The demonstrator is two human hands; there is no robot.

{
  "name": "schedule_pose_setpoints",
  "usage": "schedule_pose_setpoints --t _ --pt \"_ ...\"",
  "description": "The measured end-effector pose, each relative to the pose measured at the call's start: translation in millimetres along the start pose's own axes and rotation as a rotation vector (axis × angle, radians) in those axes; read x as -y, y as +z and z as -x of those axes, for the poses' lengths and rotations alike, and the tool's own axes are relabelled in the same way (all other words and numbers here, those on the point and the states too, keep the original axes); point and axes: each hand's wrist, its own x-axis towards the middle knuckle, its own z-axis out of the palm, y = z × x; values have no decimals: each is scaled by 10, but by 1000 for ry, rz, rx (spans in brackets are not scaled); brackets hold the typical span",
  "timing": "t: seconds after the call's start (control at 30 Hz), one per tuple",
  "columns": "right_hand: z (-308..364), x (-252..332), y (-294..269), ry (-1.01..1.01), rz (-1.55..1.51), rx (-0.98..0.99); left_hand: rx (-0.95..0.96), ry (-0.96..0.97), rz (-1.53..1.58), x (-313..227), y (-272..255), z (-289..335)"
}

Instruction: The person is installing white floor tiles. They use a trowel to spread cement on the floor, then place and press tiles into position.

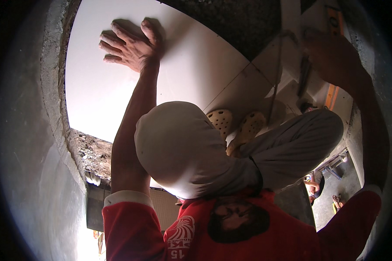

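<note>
My left hand [130, 48] is pressed on a large white tile [196, 61], its fingers spread wide. On the right, in deep shadow, my right hand [329, 54] is raised with its fingers curled; what they grip is too dark to make out. A dark, narrow object [304, 75] shows just below these fingers. Close to the right hand is a long tool with orange and black parts [331, 96], like a spirit level, partly covered by my forearm.
Another tile [244, 89] meets the white one along a dark joint. Clogs [248, 126] rest on the tiles by my bent knees. A rough wall edge [56, 87] runs along the left, with rubble [91, 152] beside it. Dark, rough ground [231, 21] lies beyond. Another person [314, 185] is at lower right.
</note>
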Motion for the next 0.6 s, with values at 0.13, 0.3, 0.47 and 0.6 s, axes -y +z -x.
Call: schedule_pose_setpoints --t 0.13,0.3,0.47,0.6 --pt "32 -208 -136 -356 343 -288 5 -7 3 20 17 12" --pt "75 -278 -33 -78 -143 45 -24 -2 34 -11 26 -2" --pt "-57 -199 187 -133 -86 73 -12 1 -7 4 8 2" --pt "-15 -282 119 -41 -232 -42 5 -5 -7 18 -21 36"
